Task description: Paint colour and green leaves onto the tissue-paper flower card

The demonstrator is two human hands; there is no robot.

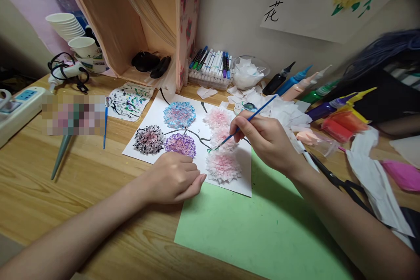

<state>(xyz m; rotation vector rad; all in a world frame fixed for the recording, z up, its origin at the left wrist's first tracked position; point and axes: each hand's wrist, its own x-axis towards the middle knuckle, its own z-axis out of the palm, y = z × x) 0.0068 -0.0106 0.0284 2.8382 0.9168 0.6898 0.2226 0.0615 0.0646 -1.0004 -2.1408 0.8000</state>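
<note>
My right hand (262,135) is closed in a pinch around a blue paintbrush (259,112). The brush tip meets the white paper (175,105) beside a small green painted mark (212,149). Curled in a loose fist, my left hand (175,177) rests on the paper's lower edge. Crinkled paper flowers stand out on the sheet: a blue one (180,115), a black-tipped one (148,139), a purple one (180,143) just above my left hand, and pink ones such as the lowest (223,166). Dark painted branches (200,135) run between them.
A green sheet (262,232) lies under the paper's right side. Paint bottles (300,86), tissue scraps (287,111) and black scissors (337,179) crowd the right. Behind are a marker box (210,68) and a glass bowl (250,72). Leftward lie another brush (105,122) and a power strip (24,105).
</note>
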